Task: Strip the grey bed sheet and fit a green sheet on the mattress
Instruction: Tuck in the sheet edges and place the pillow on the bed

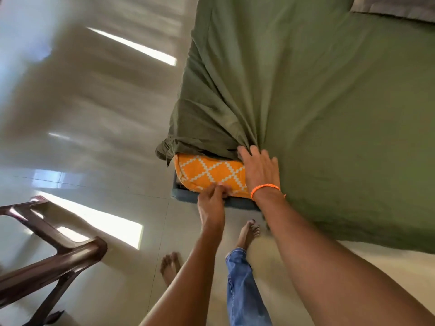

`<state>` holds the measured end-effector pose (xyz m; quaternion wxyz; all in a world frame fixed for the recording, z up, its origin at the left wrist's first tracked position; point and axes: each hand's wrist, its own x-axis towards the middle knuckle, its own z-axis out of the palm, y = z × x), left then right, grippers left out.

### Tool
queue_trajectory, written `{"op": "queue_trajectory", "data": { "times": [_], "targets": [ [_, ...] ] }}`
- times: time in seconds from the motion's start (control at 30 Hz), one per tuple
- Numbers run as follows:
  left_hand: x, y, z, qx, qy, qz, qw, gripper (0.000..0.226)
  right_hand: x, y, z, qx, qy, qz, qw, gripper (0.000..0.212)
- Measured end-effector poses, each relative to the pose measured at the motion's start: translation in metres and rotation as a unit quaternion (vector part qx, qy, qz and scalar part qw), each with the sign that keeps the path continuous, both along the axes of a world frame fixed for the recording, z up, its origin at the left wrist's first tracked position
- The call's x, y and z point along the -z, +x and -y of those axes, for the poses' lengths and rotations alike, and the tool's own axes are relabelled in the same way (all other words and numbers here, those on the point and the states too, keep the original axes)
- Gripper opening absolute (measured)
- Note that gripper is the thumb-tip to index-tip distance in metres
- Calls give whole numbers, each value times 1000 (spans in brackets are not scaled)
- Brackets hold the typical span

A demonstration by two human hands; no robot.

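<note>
Glossy tiled floor (94,128) beside bed. Right hand (260,170) gripping bunched green sheet (329,102). Left hand (211,203) pinching orange patterned mattress (209,172) corner.

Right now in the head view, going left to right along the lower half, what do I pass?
Brown plastic chair → left hand pinching the orange patterned mattress edge → right hand gripping the bunched green sheet at the corner → the sheet spread across the bed.
</note>
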<state>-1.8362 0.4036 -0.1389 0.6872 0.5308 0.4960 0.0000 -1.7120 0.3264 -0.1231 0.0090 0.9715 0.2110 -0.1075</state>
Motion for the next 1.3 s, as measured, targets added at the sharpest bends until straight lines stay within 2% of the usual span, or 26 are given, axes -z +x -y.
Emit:
{"op": "queue_trajectory", "data": {
  "times": [0.1, 0.17, 0.23, 0.27, 0.33, 0.4, 0.47, 0.53, 0.73, 0.77, 0.83, 0.9, 0.97, 1.03, 1.07, 1.13, 1.3],
  "targets": [
    [9, 30, -23, -28, -66, -2, 997, 30, -2, -12, -4, -2, 14, 33, 999, 27],
    [11, 56, -37, -52, -119, 1, 991, 45, -5, -32, -18, -14, 15, 47, 999, 15],
    [11, 70, -48, -60, -177, 0, 982, 65, -6, -58, -27, -40, 25, 57, 997, 18],
    [12, 70, -53, -63, -193, -9, 979, 67, -7, -71, -31, -48, 42, 58, 996, 22],
    [13, 61, -63, -94, -175, -37, 979, 49, -5, -92, -37, -62, 91, 53, 993, 22],
    [13, 42, -79, -125, -118, -59, 983, 25, -5, -108, -49, -56, 183, 9, 981, 13],
    [13, 21, -98, -131, -50, -63, 988, 6, -10, -119, -68, -21, 261, -101, 960, 5],
    [12, 4, -118, -134, 5, -62, 989, 12, -15, -122, -86, -3, 282, -199, 939, 3],
    [13, -27, -151, -143, 77, -44, 986, 14, -14, -130, -121, -22, 193, -339, 920, 29],
    [19, -36, -156, -145, 80, -61, 984, 22, -13, -134, -126, -24, 172, -369, 913, 32],
    [36, -57, -166, -134, 63, -162, 976, 31, -9, -141, -131, -32, 115, -398, 909, 34],
    [44, -78, -175, -116, 5, -273, 955, 21, -4, -147, -136, -35, 61, -386, 920, 31],
    [45, -93, -182, -66, -2, -309, 949, 29, -1, -151, -139, -3, 60, -390, 919, 34],
    [37, -100, -186, -8, 37, -305, 952, 40, 2, -152, -143, 26, 78, -396, 914, 36],
    [31, -100, -187, 0, 52, -293, 955, 36, 3, -152, -145, 37, 88, -395, 914, 36],
    [25, -98, -191, -2, 41, -255, 966, 17, 1, -152, -149, 52, 113, -393, 911, 34],
    [12, -62, -197, 18, -1, -149, 989, 30, -9, -131, -152, 65, 197, -345, 915, 30]
  ]
}}
